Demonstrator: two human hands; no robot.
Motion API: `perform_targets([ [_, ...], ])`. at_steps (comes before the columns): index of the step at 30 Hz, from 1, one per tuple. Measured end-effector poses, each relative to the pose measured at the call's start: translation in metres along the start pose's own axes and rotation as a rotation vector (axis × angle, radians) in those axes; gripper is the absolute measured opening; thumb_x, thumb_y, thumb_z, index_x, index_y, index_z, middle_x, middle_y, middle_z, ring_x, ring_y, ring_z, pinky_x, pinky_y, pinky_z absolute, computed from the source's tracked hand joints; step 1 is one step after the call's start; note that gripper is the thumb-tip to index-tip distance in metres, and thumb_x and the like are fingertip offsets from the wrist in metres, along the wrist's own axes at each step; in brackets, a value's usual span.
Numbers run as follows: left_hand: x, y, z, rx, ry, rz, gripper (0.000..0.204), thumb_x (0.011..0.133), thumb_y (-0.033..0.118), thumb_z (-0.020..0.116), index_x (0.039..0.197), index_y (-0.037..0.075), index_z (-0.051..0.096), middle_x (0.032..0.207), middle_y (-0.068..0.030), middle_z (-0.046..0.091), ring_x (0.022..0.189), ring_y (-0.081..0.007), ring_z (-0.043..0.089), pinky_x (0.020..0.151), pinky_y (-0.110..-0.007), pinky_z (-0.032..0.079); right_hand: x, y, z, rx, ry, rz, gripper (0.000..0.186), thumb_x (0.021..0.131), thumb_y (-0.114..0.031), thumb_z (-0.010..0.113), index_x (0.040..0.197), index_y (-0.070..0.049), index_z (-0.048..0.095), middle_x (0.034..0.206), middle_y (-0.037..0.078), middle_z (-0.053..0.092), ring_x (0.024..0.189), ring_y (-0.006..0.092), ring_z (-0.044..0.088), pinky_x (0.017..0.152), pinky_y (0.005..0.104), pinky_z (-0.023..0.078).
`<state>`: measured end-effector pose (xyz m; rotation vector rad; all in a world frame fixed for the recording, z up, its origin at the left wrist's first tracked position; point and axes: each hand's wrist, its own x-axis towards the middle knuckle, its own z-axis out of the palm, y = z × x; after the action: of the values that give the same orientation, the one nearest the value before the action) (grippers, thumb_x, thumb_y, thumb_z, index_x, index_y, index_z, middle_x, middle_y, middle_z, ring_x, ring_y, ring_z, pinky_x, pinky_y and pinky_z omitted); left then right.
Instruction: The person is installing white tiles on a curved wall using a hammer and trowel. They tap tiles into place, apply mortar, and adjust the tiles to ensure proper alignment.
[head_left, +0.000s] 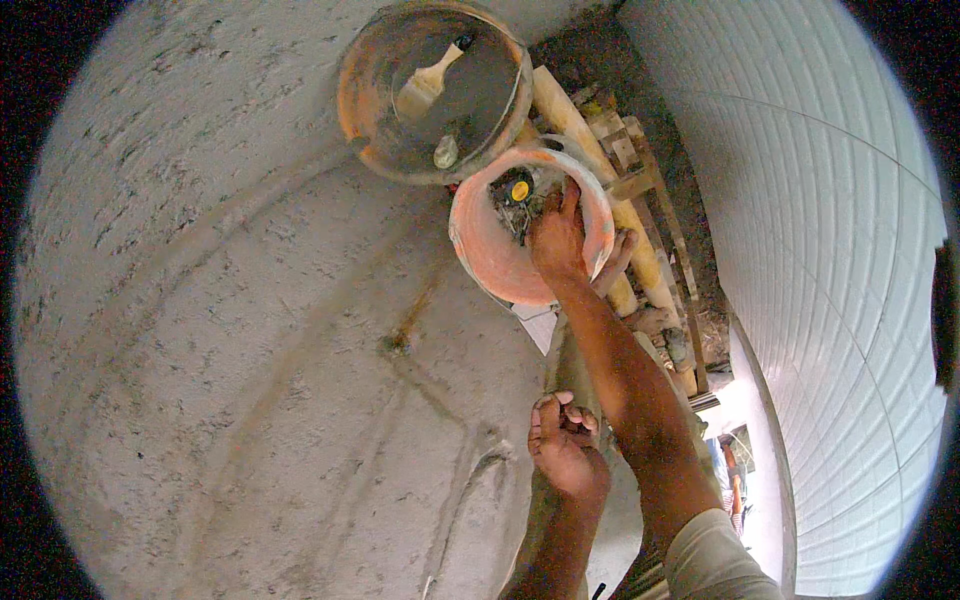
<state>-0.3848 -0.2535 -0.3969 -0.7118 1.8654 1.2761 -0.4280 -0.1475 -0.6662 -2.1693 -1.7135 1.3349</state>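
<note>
My right hand [560, 235] reaches down into a pinkish-orange bucket [475, 255], its fingers bent among the things at the bottom. What those fingers grip, if anything, is hidden. Beside them in the bucket lies a dark object with a round yellow face [520, 191], among grey items too jumbled to name. Lower down, my left hand [568, 445] is held up in front of my body with its fingers curled in. Nothing can be made out in its curled fingers. Past the bucket stands a wide round basin [358, 120] holding a flat paintbrush [424, 88] and a small pale lump [446, 152].
Rough grey plaster [250, 330] spreads across the left. Along the right side of the bucket run yellowish bamboo poles [585, 135] and a wooden frame [640, 180]. Farther right rises a pale corrugated sheet [820, 220]. At lower right is a bright opening [765, 450].
</note>
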Motion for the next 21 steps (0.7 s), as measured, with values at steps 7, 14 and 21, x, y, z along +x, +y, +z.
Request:
perform_targets([
  [7, -0.002, 0.001, 0.004, -0.011, 0.015, -0.035, 0.016, 0.099, 0.021, 0.061, 0.09, 0.007, 0.065, 0.068, -0.0006, 0.056, 0.059, -0.0119, 0.052, 0.055, -0.027, 0.044, 0.002, 0.017, 0.028, -0.106, 0.123, -0.069, 0.058, 0.089, -0.005, 0.049, 0.146, 0.006, 0.041, 0.155, 0.03, 0.032, 0.139, 0.0468, 0.041, 0.118, 0.0489, 0.036],
  [14, -0.005, 0.005, 0.009, 0.01, 0.034, -0.076, 0.015, 0.098, 0.02, 0.061, 0.091, 0.007, 0.065, 0.068, -0.0004, 0.056, 0.059, -0.0122, 0.053, 0.057, -0.027, 0.044, -0.001, 0.012, 0.021, -0.158, 0.215, -0.081, 0.058, 0.085, -0.006, 0.058, 0.14, 0.007, 0.047, 0.152, 0.027, 0.035, 0.135, 0.0468, 0.043, 0.113, 0.0508, 0.04],
  [21, -0.003, 0.005, 0.004, -0.004, 0.013, -0.044, 0.014, 0.098, 0.019, 0.061, 0.091, 0.007, 0.065, 0.069, -0.0004, 0.055, 0.061, -0.0113, 0.053, 0.058, -0.027, 0.044, -0.004, -0.01, 0.0, -0.132, 0.04, 0.023, 0.072, 0.075, -0.008, 0.076, 0.137, 0.008, 0.044, 0.152, 0.02, 0.034, 0.136, 0.0434, 0.042, 0.11, 0.0491, 0.041],
])
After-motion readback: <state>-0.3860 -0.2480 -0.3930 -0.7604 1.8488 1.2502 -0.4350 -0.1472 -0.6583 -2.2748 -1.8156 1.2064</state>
